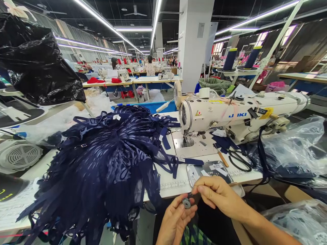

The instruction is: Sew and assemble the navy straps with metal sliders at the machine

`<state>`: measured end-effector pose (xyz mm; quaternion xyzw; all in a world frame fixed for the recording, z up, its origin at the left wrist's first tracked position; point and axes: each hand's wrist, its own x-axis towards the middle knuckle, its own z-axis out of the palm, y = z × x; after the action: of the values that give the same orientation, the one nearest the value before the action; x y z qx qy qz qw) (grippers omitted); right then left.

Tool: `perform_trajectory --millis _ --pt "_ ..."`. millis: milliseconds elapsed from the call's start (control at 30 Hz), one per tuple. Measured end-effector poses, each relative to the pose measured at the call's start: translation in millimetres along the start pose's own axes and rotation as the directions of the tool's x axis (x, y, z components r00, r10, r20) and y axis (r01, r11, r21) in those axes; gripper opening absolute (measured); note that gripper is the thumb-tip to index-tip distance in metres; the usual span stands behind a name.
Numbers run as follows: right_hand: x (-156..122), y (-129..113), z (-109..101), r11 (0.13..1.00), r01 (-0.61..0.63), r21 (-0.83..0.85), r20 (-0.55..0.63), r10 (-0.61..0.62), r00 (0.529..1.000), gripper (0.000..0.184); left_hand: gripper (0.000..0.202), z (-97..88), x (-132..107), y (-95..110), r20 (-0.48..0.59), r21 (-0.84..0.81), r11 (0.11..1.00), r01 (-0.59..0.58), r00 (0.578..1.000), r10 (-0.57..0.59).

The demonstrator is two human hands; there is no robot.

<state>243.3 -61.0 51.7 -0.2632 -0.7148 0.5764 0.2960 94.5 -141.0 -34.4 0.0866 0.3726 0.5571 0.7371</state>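
My left hand point(176, 217) holds a small round metal bobbin point(186, 203) between its fingers, in front of the table edge. Just above and to the right, my right hand point(217, 195) is closed in a pinch beside the bobbin; what lies between its fingertips is too small to make out. Behind my hands is a shallow tray point(189, 173) with white labels in it. A white JUKI sewing machine point(209, 114) stands beyond, its needle area over a metal plate point(184, 142).
A large heap of navy straps and lace pieces point(109, 163) covers the table's left side. Black scissors point(240, 160) and a wooden-handled tool point(223, 159) lie right of the tray. Clear plastic bags point(293, 146) sit far right. Navy thread cones point(230, 59) stand behind the machine.
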Motion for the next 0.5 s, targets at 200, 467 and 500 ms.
perform_trajectory --millis 200,467,500 --pt "-8 -7 6 1.000 -0.016 0.001 0.057 0.016 0.998 0.031 0.026 -4.4 9 -12 0.045 -0.028 0.999 0.034 0.998 -0.032" --pt "-17 -18 6 0.999 0.041 -0.002 0.092 -0.040 0.995 0.028 0.029 1.4 4 -11 0.135 0.008 0.999 0.043 0.990 -0.044" --pt "-17 -18 5 0.999 0.038 0.002 0.082 -0.038 0.996 0.029 0.028 2.4 3 -10 0.137 0.010 0.999 0.042 0.990 -0.043"
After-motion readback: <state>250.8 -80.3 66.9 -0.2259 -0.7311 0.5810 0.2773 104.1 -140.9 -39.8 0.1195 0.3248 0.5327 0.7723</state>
